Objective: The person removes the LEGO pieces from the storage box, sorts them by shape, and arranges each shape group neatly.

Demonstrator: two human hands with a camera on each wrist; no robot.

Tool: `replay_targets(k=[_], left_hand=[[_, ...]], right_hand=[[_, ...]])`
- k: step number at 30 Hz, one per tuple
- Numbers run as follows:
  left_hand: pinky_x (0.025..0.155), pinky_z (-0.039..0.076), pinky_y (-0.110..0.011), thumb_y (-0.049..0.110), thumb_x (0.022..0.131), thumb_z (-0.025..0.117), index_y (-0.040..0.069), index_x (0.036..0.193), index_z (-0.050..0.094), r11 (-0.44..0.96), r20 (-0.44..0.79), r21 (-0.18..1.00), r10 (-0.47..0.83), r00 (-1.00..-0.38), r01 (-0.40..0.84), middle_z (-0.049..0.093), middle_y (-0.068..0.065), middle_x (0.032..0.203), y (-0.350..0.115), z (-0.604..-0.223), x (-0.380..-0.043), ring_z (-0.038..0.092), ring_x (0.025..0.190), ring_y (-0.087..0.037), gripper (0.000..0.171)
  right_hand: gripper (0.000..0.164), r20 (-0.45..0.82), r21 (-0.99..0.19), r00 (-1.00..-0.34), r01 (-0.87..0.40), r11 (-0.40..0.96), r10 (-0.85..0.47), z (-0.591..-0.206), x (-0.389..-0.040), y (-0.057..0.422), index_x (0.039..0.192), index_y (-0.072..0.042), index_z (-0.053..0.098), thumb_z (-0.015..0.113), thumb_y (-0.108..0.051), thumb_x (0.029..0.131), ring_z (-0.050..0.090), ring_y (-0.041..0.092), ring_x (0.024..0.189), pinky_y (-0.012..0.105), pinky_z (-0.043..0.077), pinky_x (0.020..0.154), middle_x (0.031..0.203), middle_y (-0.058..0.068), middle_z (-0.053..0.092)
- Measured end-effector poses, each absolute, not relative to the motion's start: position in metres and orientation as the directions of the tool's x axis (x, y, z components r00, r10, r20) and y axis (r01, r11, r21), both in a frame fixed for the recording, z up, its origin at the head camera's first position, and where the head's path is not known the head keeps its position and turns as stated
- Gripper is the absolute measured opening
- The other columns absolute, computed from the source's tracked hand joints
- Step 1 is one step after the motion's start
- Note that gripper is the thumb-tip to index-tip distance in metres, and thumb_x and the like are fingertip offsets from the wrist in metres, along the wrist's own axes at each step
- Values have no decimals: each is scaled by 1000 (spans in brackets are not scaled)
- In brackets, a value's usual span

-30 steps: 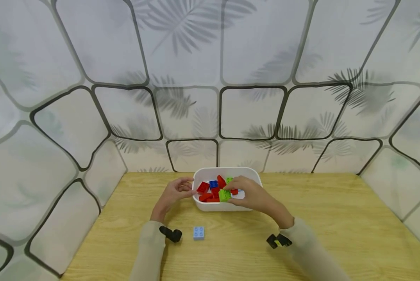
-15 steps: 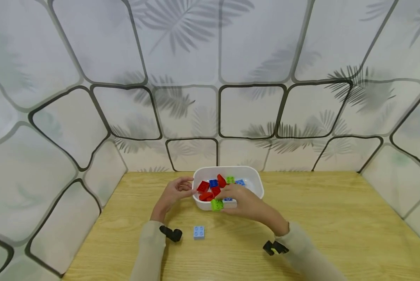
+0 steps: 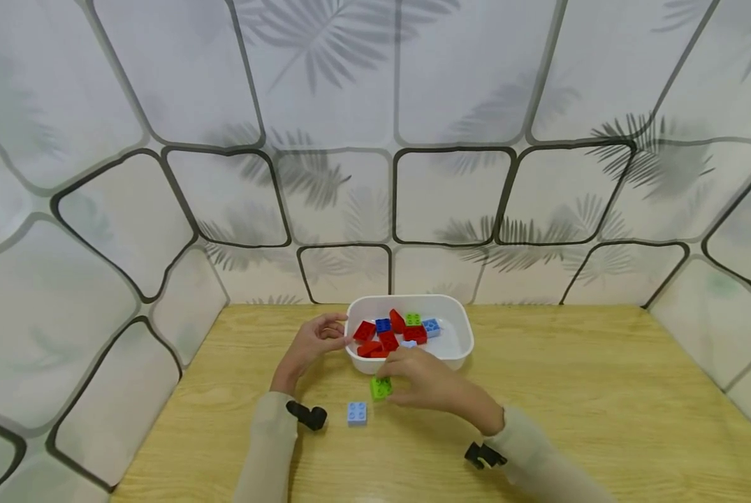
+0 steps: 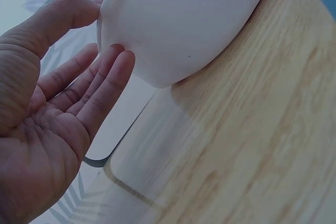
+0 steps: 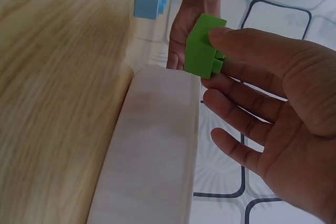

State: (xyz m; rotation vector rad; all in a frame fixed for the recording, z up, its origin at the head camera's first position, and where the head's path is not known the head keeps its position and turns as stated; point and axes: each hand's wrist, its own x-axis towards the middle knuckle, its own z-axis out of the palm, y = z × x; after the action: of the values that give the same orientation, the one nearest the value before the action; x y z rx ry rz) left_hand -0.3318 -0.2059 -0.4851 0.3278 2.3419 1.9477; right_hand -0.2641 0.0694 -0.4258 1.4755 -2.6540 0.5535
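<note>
A green toy building brick is pinched between the thumb and fingers of my right hand, just in front of the white tub. In the right wrist view the green brick shows its studs turned toward the palm. My left hand touches the tub's left end. In the left wrist view its thumb and extended fingertips meet the tub's rim and outer wall. A light blue brick lies studs up on the table, near the green one and to its left.
Inside the tub lie several red bricks, a dark blue brick, another green brick and a light blue brick. The wooden table ends at a patterned wall covering behind the tub.
My right hand has carried the green brick out of the tub, over its front rim and toward me and slightly left. The left hand has stayed at the tub's end.
</note>
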Motion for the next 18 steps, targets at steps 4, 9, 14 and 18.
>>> replay_targets(k=[4,9,14,18], left_hand=[[80,56,-19,0,88,77,-3,136,58,169,79,979,205,-976,115,64,-20,112,-206,-484,-331,64,90,-12,51],[81,56,-20,2,89,77,-3,136,58,172,77,978,211,-974,114,65,-17,112,-205,-481,-330,65,91,-12,51],[81,56,-21,2,89,76,-1,136,59,173,81,978,214,-973,119,65,-19,113,-204,-479,-329,65,92,-13,50],[81,56,-20,2,89,75,-2,136,58,171,85,977,226,-970,125,64,-24,115,-205,-480,-329,64,92,-13,50]], right_hand=[[31,142,-312,-565,-805,505,-813,-428,-262,64,114,-13,76,83,-22,85,66,12,105,30,55,95,112,-2,74],[31,86,-305,-556,-804,510,-827,-432,-260,60,113,-12,77,84,-23,84,64,9,100,25,54,92,108,-2,73],[30,91,-279,-542,-819,501,-835,-436,-259,58,109,-13,78,85,-26,83,61,6,92,23,53,88,103,-4,72],[31,75,-256,-538,-824,505,-840,-441,-259,56,109,-14,78,85,-29,83,60,5,92,22,52,87,103,-5,73]])
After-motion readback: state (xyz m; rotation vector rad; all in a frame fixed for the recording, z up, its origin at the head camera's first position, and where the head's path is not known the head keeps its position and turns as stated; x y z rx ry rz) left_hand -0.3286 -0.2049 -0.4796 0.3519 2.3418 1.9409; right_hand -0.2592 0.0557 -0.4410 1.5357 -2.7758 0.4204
